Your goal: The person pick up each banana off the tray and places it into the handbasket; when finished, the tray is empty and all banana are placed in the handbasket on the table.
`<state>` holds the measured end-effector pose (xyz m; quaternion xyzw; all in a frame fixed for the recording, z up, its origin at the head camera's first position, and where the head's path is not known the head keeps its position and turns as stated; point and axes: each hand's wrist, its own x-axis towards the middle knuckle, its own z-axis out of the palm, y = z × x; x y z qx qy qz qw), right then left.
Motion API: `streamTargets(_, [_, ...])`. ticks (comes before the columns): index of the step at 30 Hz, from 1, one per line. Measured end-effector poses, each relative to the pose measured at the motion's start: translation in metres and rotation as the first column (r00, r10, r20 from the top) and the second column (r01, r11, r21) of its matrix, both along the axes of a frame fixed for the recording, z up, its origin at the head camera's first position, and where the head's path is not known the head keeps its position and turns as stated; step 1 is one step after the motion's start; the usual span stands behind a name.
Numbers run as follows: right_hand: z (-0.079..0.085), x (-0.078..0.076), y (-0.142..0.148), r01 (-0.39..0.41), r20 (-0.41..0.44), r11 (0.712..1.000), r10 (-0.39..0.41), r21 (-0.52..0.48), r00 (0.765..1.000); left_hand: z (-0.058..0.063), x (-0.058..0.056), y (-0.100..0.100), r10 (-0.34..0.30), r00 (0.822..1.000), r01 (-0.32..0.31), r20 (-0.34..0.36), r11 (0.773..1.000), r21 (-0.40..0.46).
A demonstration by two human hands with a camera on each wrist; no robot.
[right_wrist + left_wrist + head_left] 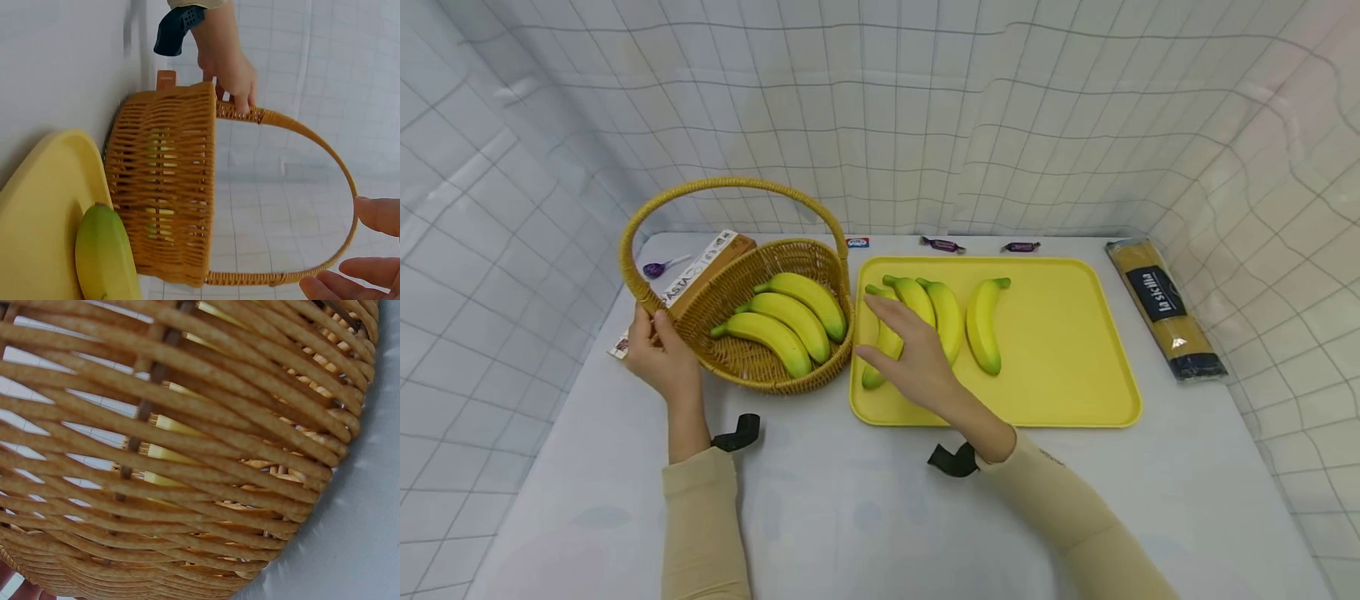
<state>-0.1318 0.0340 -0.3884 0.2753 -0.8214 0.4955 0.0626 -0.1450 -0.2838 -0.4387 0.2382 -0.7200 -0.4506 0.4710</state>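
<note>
My left hand (662,357) grips the wicker basket (790,386) where its tall handle (730,182) meets the left rim. Three yellow bananas (786,321) lie side by side inside it. In the left wrist view, the woven wall (206,456) fills most of the frame. My right hand (917,358) hovers over the left part of the yellow tray (1052,350), thumb and fingers apart and holding nothing. Several bananas (985,325) rest on that tray, one partly hidden behind the hand. The right wrist view shows a green-tipped banana (106,256) near the tray edge beside the basket.
Behind the basket lies a pasta box (715,262) with a purple lollipop (657,269) to its left. Wrapped candies (943,245) and a small red-and-blue packet (857,242) line the back edge. A pasta bag (1165,308) lies right of the tray.
</note>
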Motion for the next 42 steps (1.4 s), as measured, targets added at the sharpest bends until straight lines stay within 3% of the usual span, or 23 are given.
streamTargets(12, [-0.008, -0.012, 0.061, 0.203, -0.004, 0.978, -0.204, -0.047, 0.979, 0.000, 0.002, -0.001, -0.008, 1.000, 0.007, 0.018, 0.999, 0.036])
streamTargets(27, [-0.033, -0.031, 0.113, 0.416, 0.036, 0.909, -0.417, 0.024, 0.908, 0.001, 0.002, 0.000, 0.004, 1.000, -0.005, 0.024, 1.000, 0.028])
streamTargets(33, [-0.045, -0.040, 0.123, 0.458, 0.104, 0.888, -0.460, 0.042, 0.882, 0.000, 0.001, -0.001, 0.002, 1.000, -0.002, 0.021, 1.000, 0.018])
streamTargets(42, [-0.060, -0.049, 0.128, 0.456, 0.268, 0.880, -0.476, 0.137, 0.838, 0.001, 0.001, 0.000, -0.003, 1.000, 0.003, -0.001, 1.000, 0.000])
